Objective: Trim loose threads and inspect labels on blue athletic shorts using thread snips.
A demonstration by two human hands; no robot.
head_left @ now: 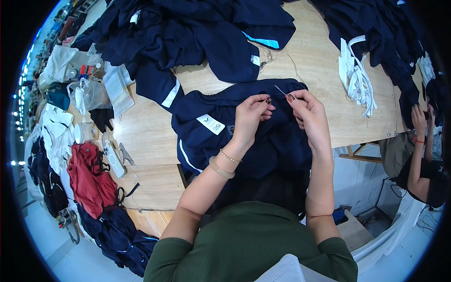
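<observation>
A dark navy garment (263, 150) with a white label (210, 124) lies before me at the table's near edge, partly hidden by my forearms. My right hand (305, 105) pinches a thin, pale, stick-like tool (279, 89) between thumb and forefinger; its tip points up and left. Just to its left, my left hand (253, 110) is closed in a pinch above the same garment. Whatever its fingertips hold is too small to make out. A narrow gap separates the two hands.
More navy garments (178, 42) are heaped at the far side of the wooden table (310, 51). White strips (354, 80) lie to the right. On the left are a red bag (91, 178), a phone (113, 160) and plastic bags (89, 94). A co-worker's hands (420, 117) show at far right.
</observation>
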